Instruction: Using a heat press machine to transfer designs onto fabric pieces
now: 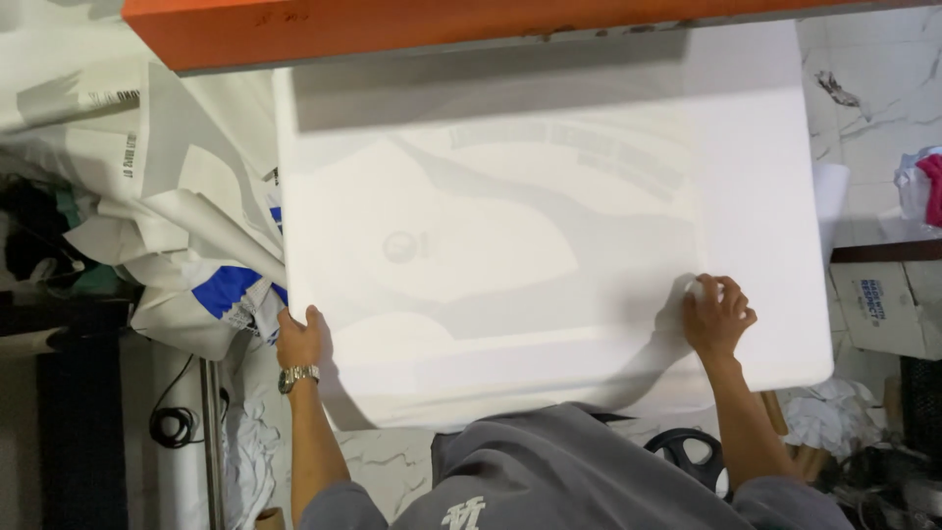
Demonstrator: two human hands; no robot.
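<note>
1. A big white sheet (pixel 549 226) lies flat on a platen, covering nearly all of it, under an orange bar (pixel 442 29) at the far edge. A printed design shows faintly through, so the sheet is likely thin, light and limp; it would crease or slide easily and is best taken at its edges or corners.
2. To the left a heap of papers (pixel 167 216), white with blue patches, hangs crumpled beside the platen.
3. At the right a cardboard box (pixel 888 309) stands on the floor; what is in it cannot be seen. Above it is a bag (pixel 922 186) with pink cloth inside.
4. The left hand (pixel 299 339), with a wristwatch, grips the sheet's near-left edge, fingers curled over it.
5. The right hand (pixel 716 314) rests on the sheet near its right side, fingers bunched and pressing; whether they pinch anything I cannot tell.
</note>
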